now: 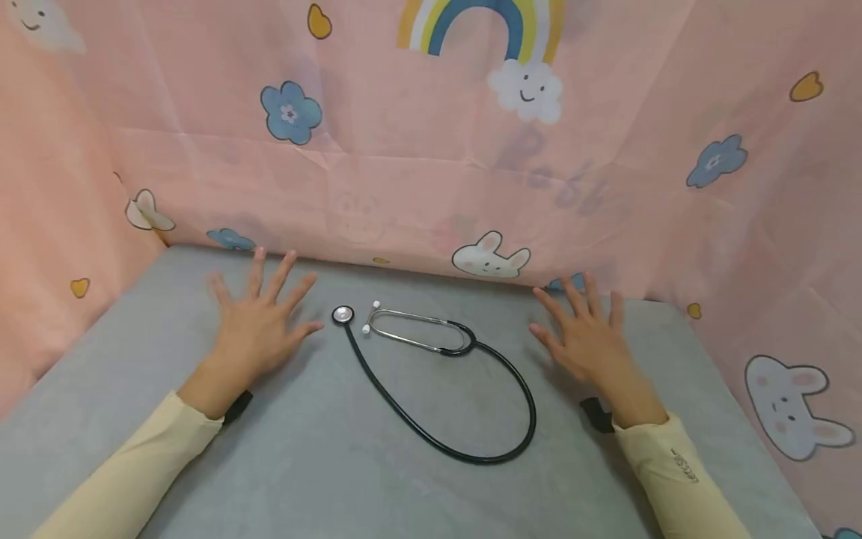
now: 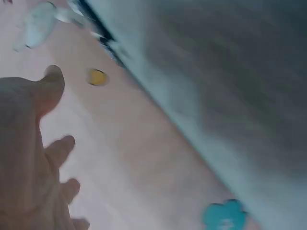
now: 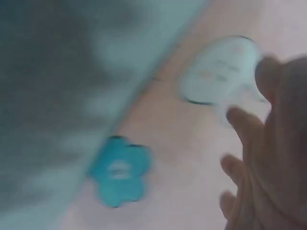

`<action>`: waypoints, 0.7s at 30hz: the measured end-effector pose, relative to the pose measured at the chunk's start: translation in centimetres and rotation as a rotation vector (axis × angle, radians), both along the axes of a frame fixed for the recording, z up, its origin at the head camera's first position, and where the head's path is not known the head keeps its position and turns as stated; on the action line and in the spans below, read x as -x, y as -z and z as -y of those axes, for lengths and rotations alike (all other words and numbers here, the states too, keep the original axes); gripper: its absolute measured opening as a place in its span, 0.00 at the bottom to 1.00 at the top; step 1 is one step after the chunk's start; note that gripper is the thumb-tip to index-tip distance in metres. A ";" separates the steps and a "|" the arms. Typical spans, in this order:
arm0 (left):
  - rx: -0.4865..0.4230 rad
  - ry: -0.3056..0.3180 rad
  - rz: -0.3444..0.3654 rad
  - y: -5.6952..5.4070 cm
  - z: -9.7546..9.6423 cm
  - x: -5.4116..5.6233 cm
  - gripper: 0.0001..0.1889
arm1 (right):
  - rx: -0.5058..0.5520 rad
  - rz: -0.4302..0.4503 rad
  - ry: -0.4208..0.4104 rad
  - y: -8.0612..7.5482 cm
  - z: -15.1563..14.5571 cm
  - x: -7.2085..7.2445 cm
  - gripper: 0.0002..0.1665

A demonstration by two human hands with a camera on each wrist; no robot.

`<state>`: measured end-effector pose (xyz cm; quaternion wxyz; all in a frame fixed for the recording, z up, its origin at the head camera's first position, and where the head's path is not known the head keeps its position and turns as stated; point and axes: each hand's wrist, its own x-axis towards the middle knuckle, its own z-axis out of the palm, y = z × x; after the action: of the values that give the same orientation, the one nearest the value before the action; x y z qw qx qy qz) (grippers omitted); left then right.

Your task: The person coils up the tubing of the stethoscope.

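A stethoscope (image 1: 431, 442) with black tubing lies on the grey table between my two hands. Its round chest piece (image 1: 343, 315) is at the left end, close to my left thumb, and the metal earpieces (image 1: 407, 340) with white tips lie beside it. The tubing loops toward the near side and curves up at the right. My left hand (image 1: 254, 329) is spread over the table left of the chest piece, holding nothing. My right hand (image 1: 592, 340) is likewise spread, to the right of the tubing loop. Both wrist views show bare fingers and no stethoscope.
A grey cloth surface (image 1: 303, 464) covers the table. Pink printed fabric (image 1: 404, 172) with rabbits, flowers and a rainbow hangs along the far edge and both sides. Each wrist carries a black device (image 1: 596, 415) on its inner side.
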<state>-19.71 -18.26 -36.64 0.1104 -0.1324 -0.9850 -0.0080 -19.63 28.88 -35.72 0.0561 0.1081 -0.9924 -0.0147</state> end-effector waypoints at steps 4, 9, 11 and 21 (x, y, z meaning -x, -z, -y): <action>0.065 0.094 -0.003 -1.1 -2.3 0.2 0.40 | 0.006 0.015 -0.121 -1.7 2.0 -1.1 0.39; 0.061 0.247 0.074 -0.8 -6.2 0.8 0.42 | 0.041 0.093 -0.287 -2.2 6.0 -2.3 0.37; 0.019 0.330 0.090 -0.5 -7.7 1.2 0.41 | 0.054 0.104 -0.297 -2.3 7.2 -2.4 0.36; -0.220 0.423 0.267 0.1 -9.8 3.0 0.37 | 0.034 0.164 -0.217 -0.7 8.4 -1.1 0.27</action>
<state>-22.71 -8.48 -36.73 -0.0110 -0.3204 -0.9344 -0.1554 -18.50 20.48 -34.97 -0.0221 0.2148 -0.9763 0.0173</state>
